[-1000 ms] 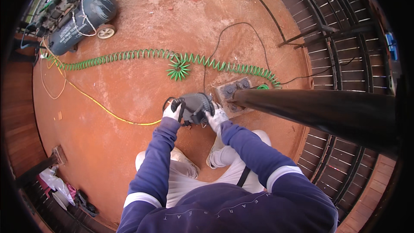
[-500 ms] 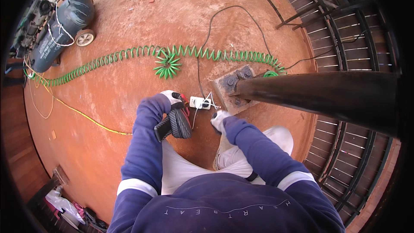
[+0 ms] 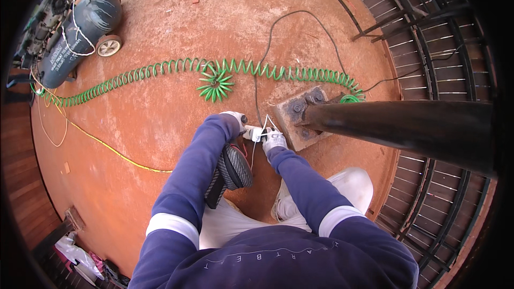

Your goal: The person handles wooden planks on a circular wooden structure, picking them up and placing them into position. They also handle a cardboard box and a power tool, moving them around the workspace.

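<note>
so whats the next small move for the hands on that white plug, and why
Probably push the two white plug halves together. The gloved left hand and right hand each grip one side at the join beside the bolted post base plate, black cable leading in.

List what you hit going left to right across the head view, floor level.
Air compressor tank → yellow cord → green coiled hose knot → left hand → right hand → bolted base plate → dark post → metal railing.
</note>
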`<state>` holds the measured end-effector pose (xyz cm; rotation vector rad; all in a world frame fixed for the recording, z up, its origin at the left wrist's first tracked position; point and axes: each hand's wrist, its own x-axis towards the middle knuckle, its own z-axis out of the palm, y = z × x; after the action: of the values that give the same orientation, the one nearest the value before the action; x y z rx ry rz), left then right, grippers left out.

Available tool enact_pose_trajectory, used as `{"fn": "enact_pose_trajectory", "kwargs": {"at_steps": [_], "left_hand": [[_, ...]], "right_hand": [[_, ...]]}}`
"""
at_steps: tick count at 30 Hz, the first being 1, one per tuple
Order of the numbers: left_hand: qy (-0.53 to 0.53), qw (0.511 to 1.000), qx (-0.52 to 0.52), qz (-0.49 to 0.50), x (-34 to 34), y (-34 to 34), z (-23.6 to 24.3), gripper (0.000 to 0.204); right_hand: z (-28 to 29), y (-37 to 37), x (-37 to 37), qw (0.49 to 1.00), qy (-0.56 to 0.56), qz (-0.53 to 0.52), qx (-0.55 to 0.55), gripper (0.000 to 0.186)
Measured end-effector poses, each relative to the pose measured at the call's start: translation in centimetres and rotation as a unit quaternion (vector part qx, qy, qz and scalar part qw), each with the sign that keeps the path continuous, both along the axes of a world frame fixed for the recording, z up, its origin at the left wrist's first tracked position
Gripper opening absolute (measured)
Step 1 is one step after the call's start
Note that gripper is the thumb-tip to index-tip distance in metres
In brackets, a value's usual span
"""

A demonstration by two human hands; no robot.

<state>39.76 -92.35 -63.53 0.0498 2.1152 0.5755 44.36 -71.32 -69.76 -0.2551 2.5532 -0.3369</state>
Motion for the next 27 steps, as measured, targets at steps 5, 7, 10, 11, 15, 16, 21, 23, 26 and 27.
{"fn": "enact_pose_trajectory", "kwargs": {"at_steps": [5,7,10,11,15,16,21,23,26,27], "left_hand": [[0.074,0.994,0.033,-0.078,0.7,1.7,-3.7,0.062],[0.019,0.992,0.051,-0.111,0.3,2.3,-3.5,0.059],[0.01,0.991,0.013,-0.133,0.4,3.3,-2.7,0.053],[0.029,0.99,0.003,-0.135,0.5,3.5,-2.8,0.052],[0.073,0.983,-0.026,-0.166,0.8,3.7,-3.7,0.052],[0.092,0.981,-0.03,-0.17,0.9,3.7,-4.2,0.052],[0.062,0.986,-0.015,-0.155,0.9,3.9,-6.3,0.057],[0.05,0.988,-0.019,-0.145,1.1,4.1,-6.0,0.059],[0.039,0.991,-0.015,-0.13,1.1,4.1,-6.3,0.062],[0.036,0.99,-0.018,-0.133,1.0,4.0,-6.2,0.062]], "right_hand": [[-0.2,0.1,0.7,0.999,0.023,0.025,0.007,0.024],[-0.8,0.3,0.5,0.998,0.032,0.053,0.005,0.023],[-0.7,0.5,0.3,0.997,0.024,0.069,-0.002,0.023],[-0.5,0.5,0.3,0.997,0.032,0.074,-0.011,0.023],[-1.3,0.8,0.8,0.987,0.116,0.104,-0.033,0.023],[-1.2,0.8,0.7,0.984,0.135,0.113,-0.037,0.023],[-0.2,0.4,-0.1,0.99,0.077,0.12,-0.016,0.026],[0.7,0.2,-0.3,0.998,-0.003,0.063,-0.005,0.028],[2.5,0.5,-0.8,1.0,-0.016,0.021,-0.012,0.034],[3.4,0.6,-1.0,1.0,-0.011,0.001,-0.013,0.035]]}}
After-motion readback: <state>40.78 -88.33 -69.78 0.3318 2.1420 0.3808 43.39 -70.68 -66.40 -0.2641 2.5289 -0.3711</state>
